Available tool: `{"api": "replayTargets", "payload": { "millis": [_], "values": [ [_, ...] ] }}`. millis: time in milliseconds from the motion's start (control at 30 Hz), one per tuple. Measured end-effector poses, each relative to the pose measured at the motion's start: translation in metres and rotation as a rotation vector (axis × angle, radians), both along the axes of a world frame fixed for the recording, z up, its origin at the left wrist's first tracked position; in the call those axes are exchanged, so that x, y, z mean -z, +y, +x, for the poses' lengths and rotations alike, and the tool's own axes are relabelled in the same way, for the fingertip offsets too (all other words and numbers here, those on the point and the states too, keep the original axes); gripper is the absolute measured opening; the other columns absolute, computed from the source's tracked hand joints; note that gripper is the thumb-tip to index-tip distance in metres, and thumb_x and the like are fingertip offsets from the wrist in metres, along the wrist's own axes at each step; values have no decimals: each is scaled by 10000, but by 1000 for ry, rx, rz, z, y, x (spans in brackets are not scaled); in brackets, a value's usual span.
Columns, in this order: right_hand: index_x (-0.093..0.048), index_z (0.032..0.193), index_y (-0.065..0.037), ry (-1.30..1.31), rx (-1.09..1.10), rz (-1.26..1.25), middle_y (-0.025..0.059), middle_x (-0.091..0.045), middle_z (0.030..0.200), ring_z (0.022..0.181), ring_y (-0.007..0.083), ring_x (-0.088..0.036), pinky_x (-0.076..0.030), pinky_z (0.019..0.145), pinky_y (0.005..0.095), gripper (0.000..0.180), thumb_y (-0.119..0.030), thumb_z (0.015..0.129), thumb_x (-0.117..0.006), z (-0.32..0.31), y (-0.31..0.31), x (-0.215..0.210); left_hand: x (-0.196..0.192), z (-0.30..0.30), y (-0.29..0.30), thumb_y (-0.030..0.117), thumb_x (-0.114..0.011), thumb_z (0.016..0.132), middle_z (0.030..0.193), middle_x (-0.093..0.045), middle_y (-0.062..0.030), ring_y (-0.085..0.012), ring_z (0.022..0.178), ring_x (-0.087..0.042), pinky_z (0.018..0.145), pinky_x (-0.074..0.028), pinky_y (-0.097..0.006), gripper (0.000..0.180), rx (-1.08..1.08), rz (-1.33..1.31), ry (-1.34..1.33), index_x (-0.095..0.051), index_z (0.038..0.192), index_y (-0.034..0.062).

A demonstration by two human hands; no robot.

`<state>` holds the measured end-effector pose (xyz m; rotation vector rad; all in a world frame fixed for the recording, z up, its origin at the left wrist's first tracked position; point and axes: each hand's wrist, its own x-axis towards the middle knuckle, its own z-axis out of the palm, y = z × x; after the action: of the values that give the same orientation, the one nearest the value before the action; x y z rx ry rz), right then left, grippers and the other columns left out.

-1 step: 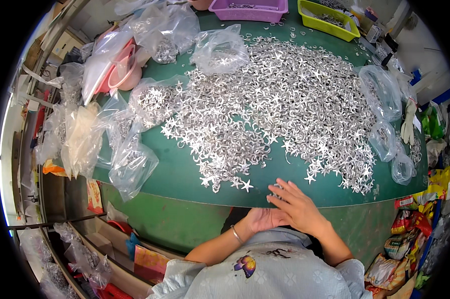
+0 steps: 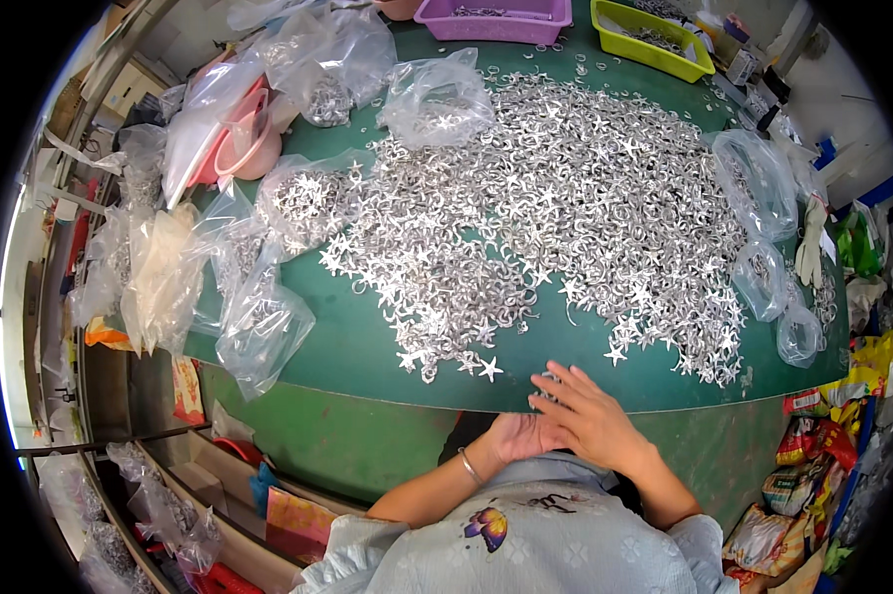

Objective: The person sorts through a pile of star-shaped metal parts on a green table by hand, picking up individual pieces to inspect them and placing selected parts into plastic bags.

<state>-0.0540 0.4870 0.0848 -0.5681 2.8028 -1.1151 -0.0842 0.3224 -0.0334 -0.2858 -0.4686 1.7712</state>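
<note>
At the table's near edge my two hands are together, close to my body. My left hand [image 2: 521, 437] is turned partly palm up, its fingers hidden behind the other hand. Over it lies my right hand [image 2: 593, 420], fingers stretched and a little apart. A small silver bit [image 2: 539, 400] shows beside the right fingers; I cannot tell whether it is a loose piece or a worn ring. Beyond my hands spreads a large heap of small silver metal pieces [image 2: 614, 188], star-shaped and curved. One star piece [image 2: 490, 369] lies at its near edge.
Clear plastic bags [image 2: 264, 332] with silver pieces crowd the left, near pink tubs [image 2: 248, 147]. A purple tray [image 2: 494, 28] and a yellow-green tray [image 2: 654, 51] stand at the back. More plastic bags [image 2: 758, 183] and a pale glove [image 2: 812, 243] lie right on the green table [image 2: 337, 346].
My right hand has shifted very slightly down toward me, its fingertips a little lower. The left hand and the heap look the same.
</note>
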Motion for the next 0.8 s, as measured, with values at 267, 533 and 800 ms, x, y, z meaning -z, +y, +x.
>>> {"api": "replayTargets", "payload": {
  "millis": [267, 533, 800],
  "values": [
    [-643, 1154, -48, -18, -175, -124, 106, -570, 1317, 1282, 327, -497, -406, 1062, 495, 376, -142, 800, -728, 30, -3, -2, -38, -20, 2, 415, -356, 1027, 1368, -490, -238, -358, 1257, -504, 1081, -413, -475, 552, 156, -272, 225, -458, 1327, -38],
    [-697, 934, 10, 213, 108, -381, 127, -685, 912, 831, 295, -663, -521, 746, 389, 200, 2, 735, -721, 20, -8, -4, 9, -1, -18, 222, -530, 983, 913, -668, -110, -185, 795, -661, 711, -567, -283, 241, 213, -811, 315, -609, 1019, -2],
    [-661, 884, 63, 281, 388, -343, 143, -668, 764, 702, 276, -615, -479, 686, 344, 111, 74, 803, -585, 8, 3, -3, -35, -4, -87, 255, -615, 944, 793, -640, -73, -113, 625, -570, 515, -454, -222, 254, 54, -1237, 293, -623, 806, 42]
  ]
}}
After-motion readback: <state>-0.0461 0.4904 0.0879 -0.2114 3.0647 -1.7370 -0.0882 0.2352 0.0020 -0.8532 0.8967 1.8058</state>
